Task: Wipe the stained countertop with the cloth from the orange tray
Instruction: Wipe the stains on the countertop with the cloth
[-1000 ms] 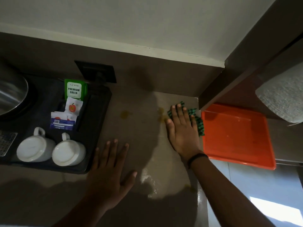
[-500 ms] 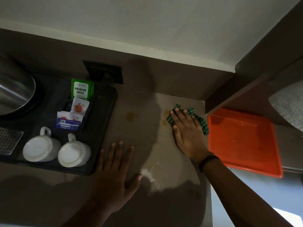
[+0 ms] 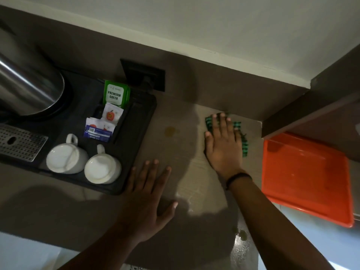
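My right hand (image 3: 224, 145) lies flat on a green checked cloth (image 3: 244, 142), pressing it onto the beige countertop (image 3: 187, 172) near the back wall. Only the cloth's edges show around my fingers. A yellowish stain (image 3: 169, 131) sits on the counter to the left of the cloth, and smaller spots (image 3: 241, 233) lie near the front edge. My left hand (image 3: 148, 199) rests flat on the counter with fingers spread, holding nothing. The orange tray (image 3: 303, 176) lies to the right, with nothing in it.
A black tray (image 3: 136, 152) on the left carries two upturned white mugs (image 3: 85, 162), tea sachets (image 3: 109, 112) and a steel kettle (image 3: 29, 82). A black wall socket (image 3: 144, 75) sits behind it. A dark cabinet side (image 3: 311, 106) bounds the counter on the right.
My right hand has slid the cloth a little leftward over the stain that lay beside it, which no longer shows. My left hand has stayed flat on the counter. The view shifted.
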